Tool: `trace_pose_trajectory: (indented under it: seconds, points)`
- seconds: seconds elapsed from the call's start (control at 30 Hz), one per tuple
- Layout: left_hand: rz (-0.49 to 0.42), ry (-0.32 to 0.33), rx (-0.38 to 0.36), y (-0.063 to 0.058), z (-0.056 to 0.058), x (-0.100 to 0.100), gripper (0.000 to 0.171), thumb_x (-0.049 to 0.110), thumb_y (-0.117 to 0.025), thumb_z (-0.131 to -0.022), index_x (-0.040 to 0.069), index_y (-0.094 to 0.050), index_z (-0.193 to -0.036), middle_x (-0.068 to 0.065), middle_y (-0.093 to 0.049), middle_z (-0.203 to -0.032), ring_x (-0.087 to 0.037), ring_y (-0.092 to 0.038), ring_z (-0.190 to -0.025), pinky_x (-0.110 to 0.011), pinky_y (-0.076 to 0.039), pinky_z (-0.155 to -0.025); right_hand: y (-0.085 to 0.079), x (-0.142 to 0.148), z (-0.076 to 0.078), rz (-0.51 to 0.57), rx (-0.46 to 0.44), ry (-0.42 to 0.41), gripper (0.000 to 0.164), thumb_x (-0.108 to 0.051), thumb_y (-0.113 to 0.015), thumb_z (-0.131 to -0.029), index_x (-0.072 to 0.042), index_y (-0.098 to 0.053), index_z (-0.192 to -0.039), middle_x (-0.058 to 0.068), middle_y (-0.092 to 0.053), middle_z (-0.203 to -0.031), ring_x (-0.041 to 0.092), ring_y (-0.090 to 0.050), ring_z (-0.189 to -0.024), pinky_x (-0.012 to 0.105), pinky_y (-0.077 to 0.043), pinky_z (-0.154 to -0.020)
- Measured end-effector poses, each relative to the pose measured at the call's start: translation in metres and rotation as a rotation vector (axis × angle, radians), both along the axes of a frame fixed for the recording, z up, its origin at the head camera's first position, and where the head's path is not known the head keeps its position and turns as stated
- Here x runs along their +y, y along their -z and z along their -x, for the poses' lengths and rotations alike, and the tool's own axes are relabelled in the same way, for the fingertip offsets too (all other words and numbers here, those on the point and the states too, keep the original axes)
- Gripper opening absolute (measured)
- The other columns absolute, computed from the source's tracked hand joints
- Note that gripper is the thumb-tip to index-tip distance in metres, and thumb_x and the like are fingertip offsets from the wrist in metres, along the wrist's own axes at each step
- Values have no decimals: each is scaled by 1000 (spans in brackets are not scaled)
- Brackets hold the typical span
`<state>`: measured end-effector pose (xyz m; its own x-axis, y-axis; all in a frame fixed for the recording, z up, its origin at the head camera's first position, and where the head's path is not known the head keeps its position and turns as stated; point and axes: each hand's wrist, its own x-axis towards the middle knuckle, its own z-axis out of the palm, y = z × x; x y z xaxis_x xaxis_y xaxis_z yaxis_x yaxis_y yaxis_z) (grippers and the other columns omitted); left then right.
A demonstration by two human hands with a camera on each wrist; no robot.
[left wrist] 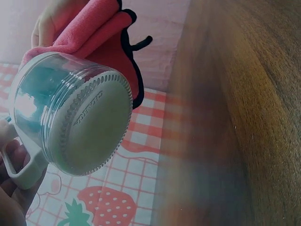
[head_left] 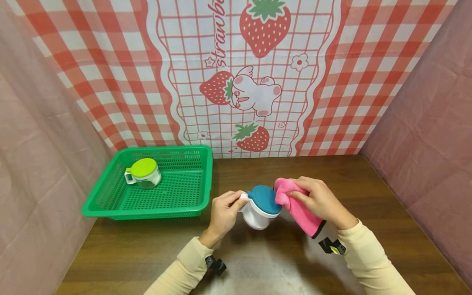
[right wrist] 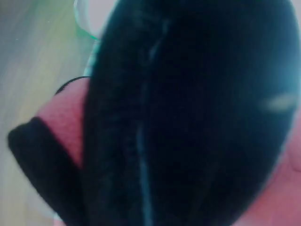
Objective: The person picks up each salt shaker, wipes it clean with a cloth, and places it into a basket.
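A clear, white-rimmed seasoning jar (head_left: 256, 218) with a blue lid (head_left: 266, 199) is held up off the table, tilted. My left hand (head_left: 223, 213) grips its white handle (left wrist: 29, 170) between thumb and fingers. In the left wrist view the jar's ribbed round base (left wrist: 96, 125) faces the camera. My right hand (head_left: 320, 200) pinches a bunched pink cloth (head_left: 300, 211) with dark edging against the right side of the lid and rim. The cloth's lower part hangs below that hand. In the right wrist view, the dark edging of the cloth (right wrist: 66, 120) blocks most of the jar.
To the left a green plastic basket (head_left: 206, 184) stands on the brown wooden table (head_left: 155, 254). In it is a similar jar with a lime-green lid (head_left: 144, 167). A strawberry-print curtain (head_left: 236, 49) hangs along the back edge, with pink cloth walls at both sides.
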<state>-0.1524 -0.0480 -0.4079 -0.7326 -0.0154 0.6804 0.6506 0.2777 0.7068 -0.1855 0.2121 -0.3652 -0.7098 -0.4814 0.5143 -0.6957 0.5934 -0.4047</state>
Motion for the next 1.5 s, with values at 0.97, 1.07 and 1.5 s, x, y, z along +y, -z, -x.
trace_pose_trajectory:
  seconds: [0.97,1.07,1.5]
  points:
    - [86,2,122,38,18,3,11,4,-77,-79,1,-76,-90,-9,-73,-78,-18,-67,-67,-18,-53,-61,0,-20,-17,-271,142,-57,17,-17,-83,-74,-17,-69,-84,-10,-38,-67,1,-31,-63,17,-28,-56]
    - [97,2,111,39,18,3,12,5,-78,-79,1,-76,-90,-9,-73,-78,-18,-67,-67,-17,-53,-61,1,-21,-17,-272,150,-59,17,-17,-83,-74,-18,-69,-84,-9,-39,-67,2,-32,-62,17,-29,-56]
    - [136,31,110,37,17,4,13,6,-78,-79,1,-76,-90,-8,-73,-79,-17,-68,-70,-17,-53,-63,1,-29,-16,-286,134,-24,15,-21,-81,-78,-18,-70,-87,-9,-44,-69,4,-37,-63,20,-33,-57]
